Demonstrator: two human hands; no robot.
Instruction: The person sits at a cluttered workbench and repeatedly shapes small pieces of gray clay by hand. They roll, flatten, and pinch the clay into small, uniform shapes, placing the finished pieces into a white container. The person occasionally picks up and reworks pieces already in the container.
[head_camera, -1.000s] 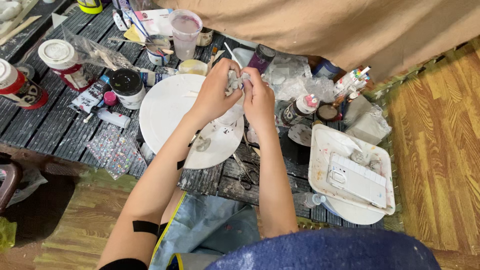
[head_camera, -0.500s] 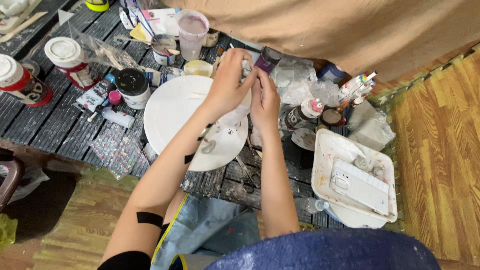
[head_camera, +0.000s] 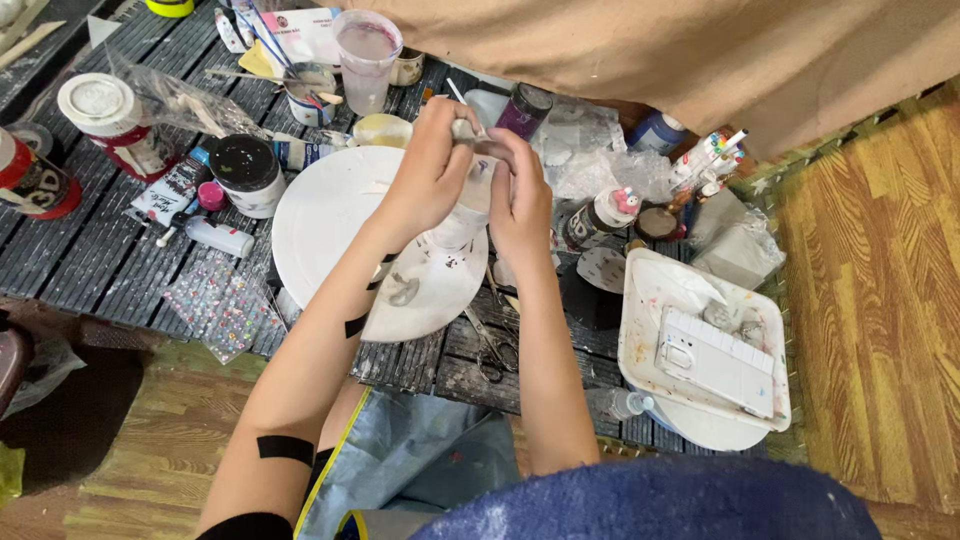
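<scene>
Both my hands meet over a round white plate (head_camera: 330, 220) on a dark slatted table. My left hand (head_camera: 430, 170) wraps around the top of a pale, white clay-like figure (head_camera: 462, 218) that stands upright between my palms. Pressed against the figure's right side, my right hand (head_camera: 522, 195) has its fingers curled on it. The figure's upper part is hidden by my fingers. Small grey bits lie on the plate's near side (head_camera: 405, 290).
Paint jars (head_camera: 245, 172), a cup of cloudy water (head_camera: 366, 58), a brush pot (head_camera: 308, 95) and tubes crowd the table's far side. Scissors (head_camera: 495, 345) lie near the front edge. A white square tray (head_camera: 700, 345) sits at right, beside wooden flooring. A tan cloth hangs behind.
Both hands have stayed on the figure, shifting slightly toward the far side of the plate; the left hand's grip now covers more of its top.
</scene>
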